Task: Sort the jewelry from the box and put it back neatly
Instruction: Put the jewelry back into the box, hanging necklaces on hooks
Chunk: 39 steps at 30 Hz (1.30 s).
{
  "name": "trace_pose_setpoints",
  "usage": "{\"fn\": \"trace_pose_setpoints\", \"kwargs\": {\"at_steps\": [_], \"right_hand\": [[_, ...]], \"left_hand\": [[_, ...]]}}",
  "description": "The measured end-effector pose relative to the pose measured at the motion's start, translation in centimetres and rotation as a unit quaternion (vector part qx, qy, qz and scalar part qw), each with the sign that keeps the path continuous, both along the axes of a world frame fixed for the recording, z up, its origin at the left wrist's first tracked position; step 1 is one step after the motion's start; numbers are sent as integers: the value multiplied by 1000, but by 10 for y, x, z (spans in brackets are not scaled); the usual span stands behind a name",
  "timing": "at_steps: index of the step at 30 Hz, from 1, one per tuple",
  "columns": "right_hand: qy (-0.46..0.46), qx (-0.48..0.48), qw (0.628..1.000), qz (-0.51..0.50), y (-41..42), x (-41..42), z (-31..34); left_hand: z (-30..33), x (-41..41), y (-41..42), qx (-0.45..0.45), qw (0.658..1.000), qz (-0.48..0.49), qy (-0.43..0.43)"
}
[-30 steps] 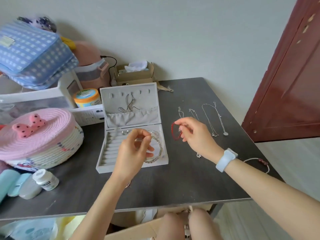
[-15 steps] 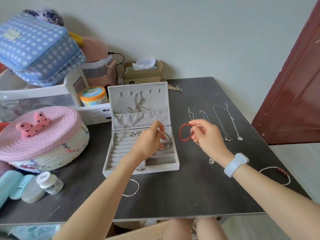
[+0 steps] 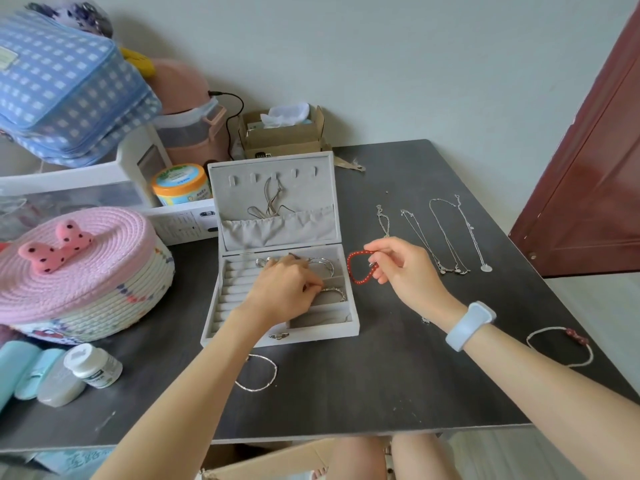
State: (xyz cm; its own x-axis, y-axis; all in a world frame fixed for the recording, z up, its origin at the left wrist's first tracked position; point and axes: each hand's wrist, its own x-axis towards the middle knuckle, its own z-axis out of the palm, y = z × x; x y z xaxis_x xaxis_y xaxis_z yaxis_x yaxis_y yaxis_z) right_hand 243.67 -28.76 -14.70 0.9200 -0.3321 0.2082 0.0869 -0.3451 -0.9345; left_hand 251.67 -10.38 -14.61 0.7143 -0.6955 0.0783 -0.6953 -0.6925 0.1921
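Note:
An open grey jewelry box [image 3: 348,328] stands on the dark table [image 3: 381,393], lid upright with a chain hanging inside. My left hand [image 3: 284,289] reaches into the box's tray and its fingers pinch a silver bangle [image 3: 335,292]; another silver bangle [image 3: 323,263] lies behind it. My right hand [image 3: 405,268] hovers just right of the box and pinches a red bead bracelet [image 3: 356,268] that hangs in a loop. Several silver necklaces [image 3: 446,233] lie stretched out on the table to the right.
A thin silver bracelet [image 3: 258,374] lies in front of the box, a white cord bracelet with a red charm [image 3: 561,344] at the right edge. A pink lidded basket [image 3: 76,271], a white pill bottle [image 3: 93,365] and teal cases [image 3: 24,372] crowd the left. A cardboard box [image 3: 284,136] stands behind.
My left hand has carried the silver bangle from above the box down into the tray's right compartment. My right hand keeps holding the red bracelet beside the box.

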Motion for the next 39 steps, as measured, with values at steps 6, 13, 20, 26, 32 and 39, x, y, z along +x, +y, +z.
{"fn": "trace_pose_setpoints", "kwargs": {"at_steps": [6,13,20,26,32,39], "right_hand": [[42,133,989,42,20,8,6],[44,132,987,86,39,15,9],[68,10,995,71,47,15,0],[45,-99,994,26,48,14,-7],[43,-162,985,34,47,15,-5],[77,-331,937,78,43,15,-15]], "left_hand": [[-7,-7,22,-99,994,45,-21],[-19,-13,42,-177,982,55,-17],[-19,-19,41,-223,969,74,78],[-23,-20,38,-203,976,59,48],[-25,-20,36,-162,986,38,5],[-29,-21,36,-113,993,5,-42]]}}
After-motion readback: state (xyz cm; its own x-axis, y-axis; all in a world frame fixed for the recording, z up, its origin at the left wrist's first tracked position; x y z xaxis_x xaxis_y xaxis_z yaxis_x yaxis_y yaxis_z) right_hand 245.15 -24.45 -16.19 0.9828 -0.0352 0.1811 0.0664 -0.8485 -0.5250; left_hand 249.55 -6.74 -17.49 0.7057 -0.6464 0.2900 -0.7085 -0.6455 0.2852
